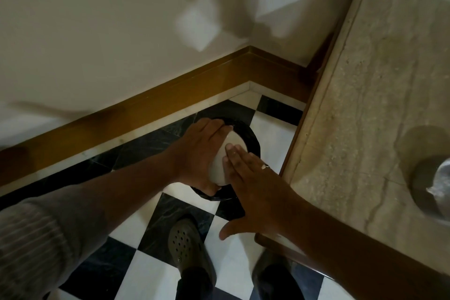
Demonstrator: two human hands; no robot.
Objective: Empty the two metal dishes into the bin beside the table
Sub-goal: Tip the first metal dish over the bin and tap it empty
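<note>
Left hand (197,153) clamps the upturned metal dish (225,161) over the bin (253,143), right hand (253,185) flat-fingered on its base.

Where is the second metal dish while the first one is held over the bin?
The second metal dish sits on the stone table at the far right edge of the head view, partly cut off, away from both hands and right of the black bin.

No legible text, label, brand, number or sign found on any surface in view; the picture is dim and partly blurred.
</note>
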